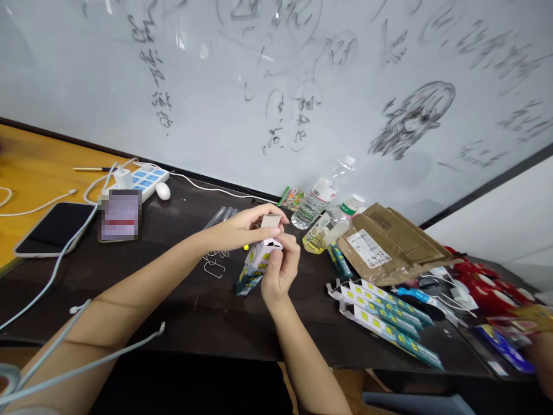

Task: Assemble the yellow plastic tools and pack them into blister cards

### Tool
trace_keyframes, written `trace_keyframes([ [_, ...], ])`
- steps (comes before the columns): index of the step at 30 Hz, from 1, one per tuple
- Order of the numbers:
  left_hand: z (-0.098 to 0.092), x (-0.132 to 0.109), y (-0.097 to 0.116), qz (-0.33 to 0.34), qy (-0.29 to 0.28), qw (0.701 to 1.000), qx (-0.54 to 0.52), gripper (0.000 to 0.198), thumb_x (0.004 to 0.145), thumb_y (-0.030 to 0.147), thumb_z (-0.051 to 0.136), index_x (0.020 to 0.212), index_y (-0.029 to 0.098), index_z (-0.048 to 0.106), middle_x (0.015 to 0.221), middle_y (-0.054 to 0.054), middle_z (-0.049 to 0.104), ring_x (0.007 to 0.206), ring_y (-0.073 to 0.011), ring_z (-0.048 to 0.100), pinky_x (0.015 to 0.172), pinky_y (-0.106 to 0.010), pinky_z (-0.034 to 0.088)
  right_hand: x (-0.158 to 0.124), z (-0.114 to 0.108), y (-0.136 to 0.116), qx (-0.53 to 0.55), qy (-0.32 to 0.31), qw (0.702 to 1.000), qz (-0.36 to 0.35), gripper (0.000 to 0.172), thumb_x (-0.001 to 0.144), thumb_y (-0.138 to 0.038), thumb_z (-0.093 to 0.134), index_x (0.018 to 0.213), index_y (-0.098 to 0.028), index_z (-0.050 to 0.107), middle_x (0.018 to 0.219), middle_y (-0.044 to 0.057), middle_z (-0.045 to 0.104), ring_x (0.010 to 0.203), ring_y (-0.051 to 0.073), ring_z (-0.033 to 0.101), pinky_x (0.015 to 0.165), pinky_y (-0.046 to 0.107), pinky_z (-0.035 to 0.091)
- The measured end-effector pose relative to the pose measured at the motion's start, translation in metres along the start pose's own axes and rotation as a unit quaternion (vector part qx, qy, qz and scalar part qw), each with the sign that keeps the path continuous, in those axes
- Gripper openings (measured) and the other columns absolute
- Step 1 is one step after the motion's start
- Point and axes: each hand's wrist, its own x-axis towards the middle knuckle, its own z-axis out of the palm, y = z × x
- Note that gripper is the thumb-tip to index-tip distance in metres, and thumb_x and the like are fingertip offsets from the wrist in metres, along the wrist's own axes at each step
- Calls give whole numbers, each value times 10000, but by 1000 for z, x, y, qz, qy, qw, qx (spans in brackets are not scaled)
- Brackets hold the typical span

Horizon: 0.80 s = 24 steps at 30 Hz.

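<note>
My left hand (pixel 242 229) and my right hand (pixel 280 268) meet above the dark table (pixel 181 305), both closed on a small teal and white carton (pixel 254 266) with yellow marks. The carton is tilted, its upper end open. My left fingers pinch its brown flap (pixel 270 221) at the top. My right fingers grip the carton's upper end from the right. Bent wire pieces (pixel 215 266) lie on the table just left of the carton.
Several more flat teal cartons (pixel 384 320) lie to the right, near a brown paper parcel (pixel 389 242). Plastic bottles (pixel 322 196) stand behind. A phone (pixel 54 227), a power strip (pixel 144 180) and white cables (pixel 56 265) are at left. Red items (pixel 488 288) sit at far right.
</note>
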Motion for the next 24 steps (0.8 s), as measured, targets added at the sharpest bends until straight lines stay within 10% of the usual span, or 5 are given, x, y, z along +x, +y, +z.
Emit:
trace_keyframes([
  [24,-5,-3,20,80,-120,981,131,395,952,230,393,1331,248,507,1346,-82,534,1230,-204,488,1052,-384,360,-5,2,-1,73,7,994,83,191,902,-288,480,1084,-256,429,973,29,464,850,138,555,731,296,490],
])
